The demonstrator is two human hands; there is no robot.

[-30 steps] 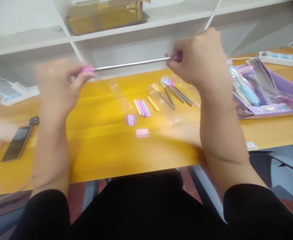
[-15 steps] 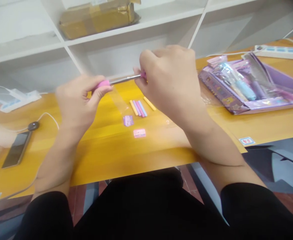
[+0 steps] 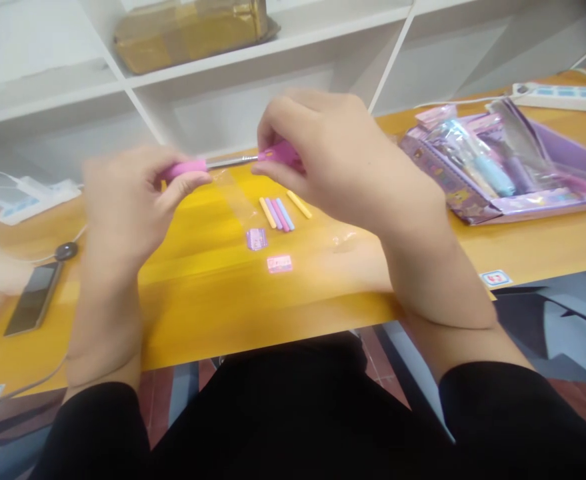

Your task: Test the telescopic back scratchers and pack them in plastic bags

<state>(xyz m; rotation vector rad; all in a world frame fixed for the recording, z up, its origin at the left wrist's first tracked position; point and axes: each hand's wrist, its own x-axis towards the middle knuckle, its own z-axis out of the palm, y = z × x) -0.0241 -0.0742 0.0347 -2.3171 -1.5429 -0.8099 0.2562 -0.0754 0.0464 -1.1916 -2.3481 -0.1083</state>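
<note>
A thin silver rod with pink ends is stretched between my hands above the table; its exact kind does not show. My left hand, somewhat blurred, is closed round the pink left end, with the thumb along its underside. The pink right end is gripped by my right hand, whose bent wrist partly hides it. On the table below lie several coloured sticks, yellow, purple, pink and blue. Nearer to me are a small purple label and a pink label.
On the right stands a purple cardboard tray of wrapped items. Power strips lie along the back. A phone and a black round cable piece are at left. Shelving holding a taped box rises behind.
Both hands have shifted left with the rod. My right wrist has turned, so more of the pink right end shows. The sticks and labels lie as before.
</note>
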